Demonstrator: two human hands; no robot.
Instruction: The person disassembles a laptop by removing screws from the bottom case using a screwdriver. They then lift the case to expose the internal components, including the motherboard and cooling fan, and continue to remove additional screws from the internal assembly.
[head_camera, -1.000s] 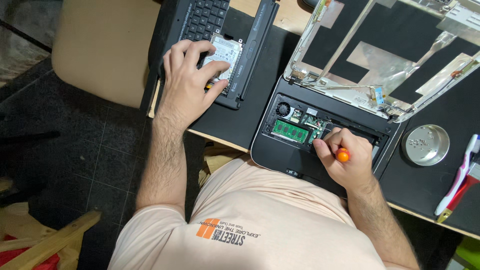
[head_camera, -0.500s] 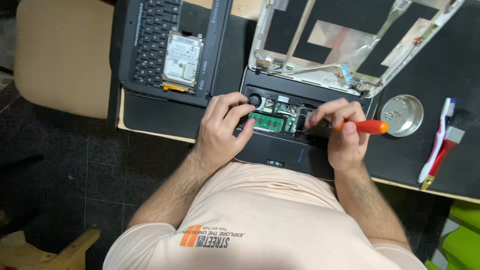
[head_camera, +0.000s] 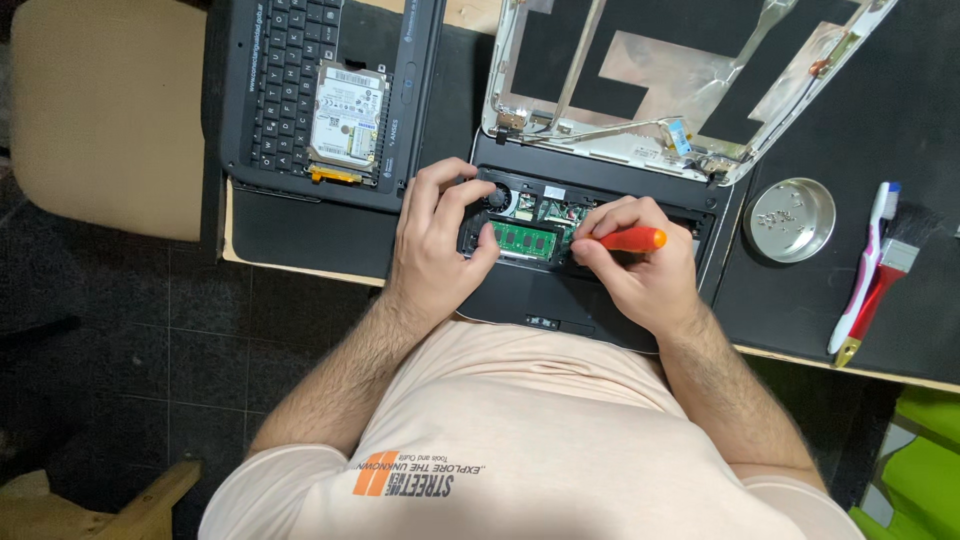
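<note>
An opened black laptop base lies at the table's near edge, its green memory module exposed. My left hand rests on the base's left side, fingers touching the area beside the module. My right hand grips an orange-handled screwdriver, its tip pointing left toward the board next to the module. The tip itself is hidden by my fingers.
A detached keyboard panel with a hard drive on it lies at the back left. The stripped screen lid sits behind the base. A round metal dish holding screws, a toothbrush and a paintbrush lie right.
My left hand left the hard drive on the keyboard and came down onto the laptop base. The right hand turned the screwdriver so its handle points right.
</note>
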